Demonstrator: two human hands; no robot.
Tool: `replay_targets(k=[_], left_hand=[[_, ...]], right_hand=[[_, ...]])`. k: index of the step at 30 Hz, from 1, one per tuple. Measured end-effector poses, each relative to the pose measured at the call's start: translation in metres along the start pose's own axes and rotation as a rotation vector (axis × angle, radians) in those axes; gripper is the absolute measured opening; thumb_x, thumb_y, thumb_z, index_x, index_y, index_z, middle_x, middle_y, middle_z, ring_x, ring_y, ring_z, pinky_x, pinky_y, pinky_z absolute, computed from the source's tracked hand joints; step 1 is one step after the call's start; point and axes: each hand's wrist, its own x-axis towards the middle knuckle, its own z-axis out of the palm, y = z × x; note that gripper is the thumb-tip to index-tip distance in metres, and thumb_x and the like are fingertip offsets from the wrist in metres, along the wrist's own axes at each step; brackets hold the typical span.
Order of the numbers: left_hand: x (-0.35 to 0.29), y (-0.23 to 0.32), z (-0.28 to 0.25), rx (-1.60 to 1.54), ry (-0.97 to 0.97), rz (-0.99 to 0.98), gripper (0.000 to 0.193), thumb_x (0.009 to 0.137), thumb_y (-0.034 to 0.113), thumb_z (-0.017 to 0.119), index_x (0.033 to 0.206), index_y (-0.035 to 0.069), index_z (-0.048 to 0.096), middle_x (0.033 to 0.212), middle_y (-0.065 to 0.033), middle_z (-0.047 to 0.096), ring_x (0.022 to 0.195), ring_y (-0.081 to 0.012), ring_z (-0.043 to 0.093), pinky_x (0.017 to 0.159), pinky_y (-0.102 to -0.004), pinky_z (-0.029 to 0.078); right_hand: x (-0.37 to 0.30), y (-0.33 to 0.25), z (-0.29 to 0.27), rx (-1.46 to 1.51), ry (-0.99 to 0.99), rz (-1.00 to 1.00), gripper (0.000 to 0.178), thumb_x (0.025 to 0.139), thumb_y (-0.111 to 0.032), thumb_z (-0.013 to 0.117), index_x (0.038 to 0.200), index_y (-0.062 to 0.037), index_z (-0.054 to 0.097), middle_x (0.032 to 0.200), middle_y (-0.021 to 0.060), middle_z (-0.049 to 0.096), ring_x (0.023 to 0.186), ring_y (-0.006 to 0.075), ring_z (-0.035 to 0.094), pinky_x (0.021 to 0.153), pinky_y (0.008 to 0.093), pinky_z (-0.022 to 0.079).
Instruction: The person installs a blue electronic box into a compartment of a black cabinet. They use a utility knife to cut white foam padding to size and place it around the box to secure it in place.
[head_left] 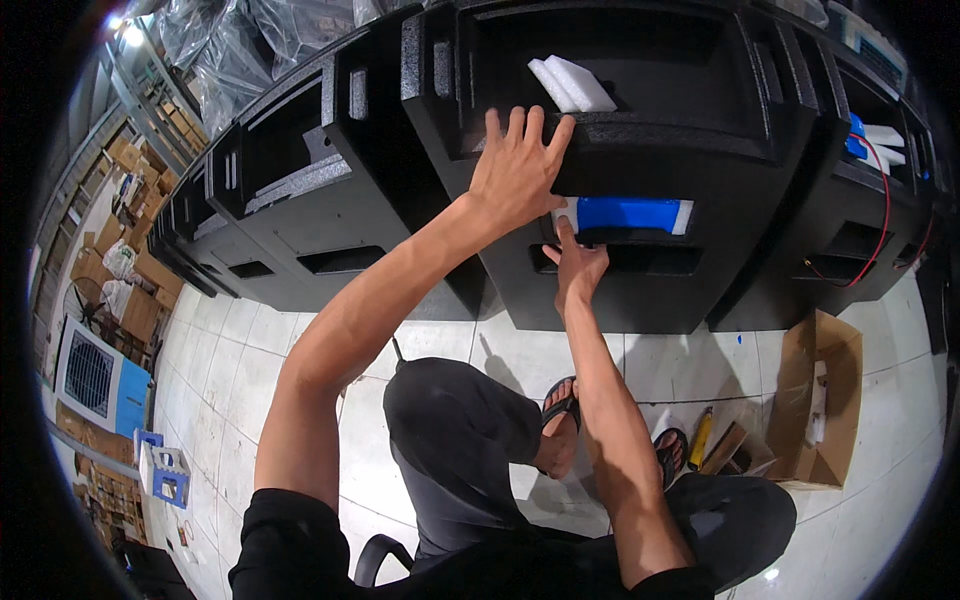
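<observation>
Taking the blue pack (628, 213) as the centre of the dial, it lies lengthwise across the front of the black cabinet (600, 300), just above the dark slot (655, 260), with a whitish end at 9 o'clock and another at 3.

The left hand (522, 165) is at 10 o'clock, open — its fingers are spread upward on the cabinet at the lip of the top recess (690, 100), and its thumb reaches down to the pack's 9 o'clock end. The right hand (580, 268) is between 7 and 8, partly curled, a digit raised to that same end; whether it grips the pack or only presses on it, I cannot tell.

White foam (575, 84) leans in the recess at 11 o'clock. At 3 o'clock a red cable (884, 190) hangs down another cabinet (820, 225). On the tiled floor (660, 350), an open carton (835, 420) stands between 4 and 5, with a yellow tool (703, 432) nearer 5. Far out toward 8 — well apart from the hands — are a blue-and-white stool (170, 478) and a cooler (130, 398).
</observation>
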Motion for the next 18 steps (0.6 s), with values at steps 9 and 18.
replay_targets(k=[9,18], left_hand=[[0.001,0.011,0.01,0.103,0.055,0.033,0.094,0.063,0.027,0.086,0.139,-0.006,0.04,0.129,-0.0319,0.047,0.123,-0.045,0.047,0.099,-0.0571,0.04],[-0.004,0.017,0.015,0.007,0.126,-0.011,0.087,0.06,0.015,0.081,0.136,-0.005,0.042,0.124,-0.0338,0.048,0.116,-0.0469,0.05,0.095,-0.0609,0.04]], right_hand=[[0.0,0.003,0.004,0.004,0.036,0.026,0.045,0.085,-0.013,0.076,0.121,0.0025,0.055,0.114,0.0131,0.062,0.098,0.0213,0.063,0.075,0.0383,0.062],[-0.007,-0.008,0.017,0.036,0.164,0.195,0.036,0.085,-0.013,0.077,0.106,0.0106,0.06,0.105,0.016,0.062,0.088,0.0215,0.064,0.075,0.0391,0.063]])
